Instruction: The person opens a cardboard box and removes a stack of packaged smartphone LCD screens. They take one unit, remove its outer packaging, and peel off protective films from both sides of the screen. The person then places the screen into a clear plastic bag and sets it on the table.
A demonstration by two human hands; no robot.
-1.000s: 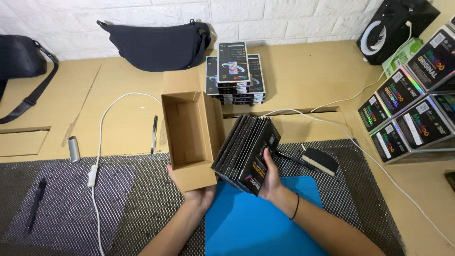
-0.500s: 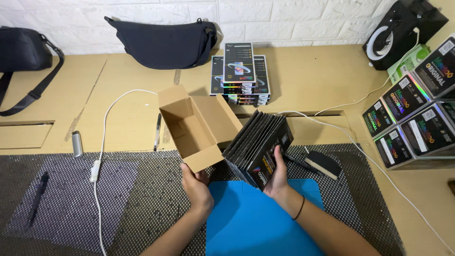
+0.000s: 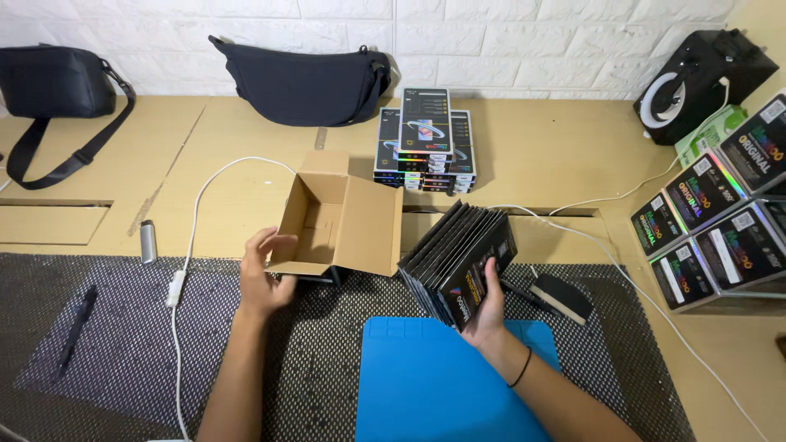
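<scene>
Right grip [image 3: 486,309] clasps black packets [image 3: 458,258]; cardboard box [image 3: 340,221] left.

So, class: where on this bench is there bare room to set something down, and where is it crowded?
Bare: the blue mat below the right hand, the mesh mat between the black pen and the white cable, and the bench between the dark pouch and the ring light. Crowded: around the cardboard box, the fanned black packs and the right-edge display packs.

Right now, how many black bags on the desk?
2. One black shoulder bag sits at the far left against the wall; one black sling bag lies at back centre, behind the cardboard box. Neither looks hidden.
</scene>
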